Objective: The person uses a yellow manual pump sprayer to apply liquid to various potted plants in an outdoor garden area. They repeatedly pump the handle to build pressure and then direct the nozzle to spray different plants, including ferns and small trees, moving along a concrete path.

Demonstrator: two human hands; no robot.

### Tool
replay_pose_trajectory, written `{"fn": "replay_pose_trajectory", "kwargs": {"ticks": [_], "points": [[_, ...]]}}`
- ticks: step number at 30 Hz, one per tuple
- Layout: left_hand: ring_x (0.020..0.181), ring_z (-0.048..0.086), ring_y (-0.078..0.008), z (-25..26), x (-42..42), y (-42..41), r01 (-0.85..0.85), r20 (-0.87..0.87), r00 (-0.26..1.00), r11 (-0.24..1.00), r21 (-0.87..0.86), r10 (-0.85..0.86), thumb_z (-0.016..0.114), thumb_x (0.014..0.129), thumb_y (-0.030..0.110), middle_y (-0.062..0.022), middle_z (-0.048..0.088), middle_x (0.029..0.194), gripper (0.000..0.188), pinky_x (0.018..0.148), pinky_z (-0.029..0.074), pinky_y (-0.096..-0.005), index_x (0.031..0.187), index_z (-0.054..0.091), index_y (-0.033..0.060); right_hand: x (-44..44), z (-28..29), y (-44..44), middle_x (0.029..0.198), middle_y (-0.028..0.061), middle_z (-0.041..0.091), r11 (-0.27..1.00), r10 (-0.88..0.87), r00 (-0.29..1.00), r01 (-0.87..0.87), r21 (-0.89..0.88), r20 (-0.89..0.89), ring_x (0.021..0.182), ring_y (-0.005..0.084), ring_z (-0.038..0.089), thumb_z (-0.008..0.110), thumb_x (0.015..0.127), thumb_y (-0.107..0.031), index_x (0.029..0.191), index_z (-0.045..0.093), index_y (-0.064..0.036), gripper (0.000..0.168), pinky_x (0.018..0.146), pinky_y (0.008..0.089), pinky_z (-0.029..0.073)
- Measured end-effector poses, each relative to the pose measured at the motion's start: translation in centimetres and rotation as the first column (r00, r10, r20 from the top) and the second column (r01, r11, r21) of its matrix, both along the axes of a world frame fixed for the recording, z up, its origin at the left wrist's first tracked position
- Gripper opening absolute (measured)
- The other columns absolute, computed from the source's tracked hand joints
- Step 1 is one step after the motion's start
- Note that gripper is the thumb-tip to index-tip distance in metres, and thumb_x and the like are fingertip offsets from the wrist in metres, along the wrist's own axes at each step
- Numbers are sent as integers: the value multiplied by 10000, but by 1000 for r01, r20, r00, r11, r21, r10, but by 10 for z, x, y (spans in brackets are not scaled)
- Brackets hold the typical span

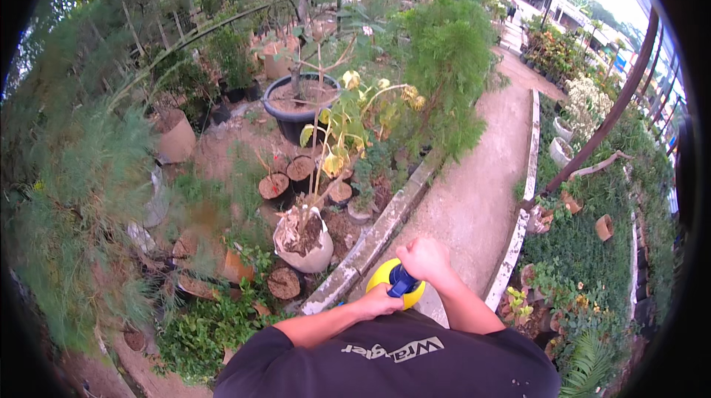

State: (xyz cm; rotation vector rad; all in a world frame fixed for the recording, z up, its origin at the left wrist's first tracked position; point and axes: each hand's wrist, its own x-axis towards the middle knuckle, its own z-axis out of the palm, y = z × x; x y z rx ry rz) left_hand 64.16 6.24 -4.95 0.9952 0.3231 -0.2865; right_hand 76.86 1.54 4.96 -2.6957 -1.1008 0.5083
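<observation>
Close before my body is a yellow bottle with a blue top [378, 276], which looks like a hand pump sprayer. My left hand [380, 301] is closed around its blue handle [401, 282]. Above the blue top, my right hand [425, 258] is a fist, apparently on the pump knob, which the fingers hide. My forearms and shirt cover the lower part of the bottle.
A concrete path [472, 176] runs ahead between a left curb [389, 220] and a white-painted right curb [514, 242]. Potted plants, including a torn white grow bag [305, 251] and a large black pot [294, 115], stand left. A leaning pole [600, 120] rises right. Far off, a person [513, 3] stands.
</observation>
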Motion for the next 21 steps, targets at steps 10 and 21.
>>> {"fn": "replay_pose_trajectory", "kwargs": {"ticks": [10,21], "points": [[387,336,-32,-1,-2,4,-21,100,995,994,104,10,561,666,68,51,397,500,115,366,236,-200,594,473,83,11,143,1,555,165,538,940,332,943,-333,77,26,609,339,558,454,733,-372,568,571,-49,381,594,408,451],[369,325,-35,-12,-2,-2,-43,20,999,999,27,43,548,672,93,47,393,473,135,356,225,-207,562,470,98,14,4,9,739,197,588,998,48,998,-50,-47,-48,747,324,582,434,729,-368,703,636,-65,365,679,405,460]]}}
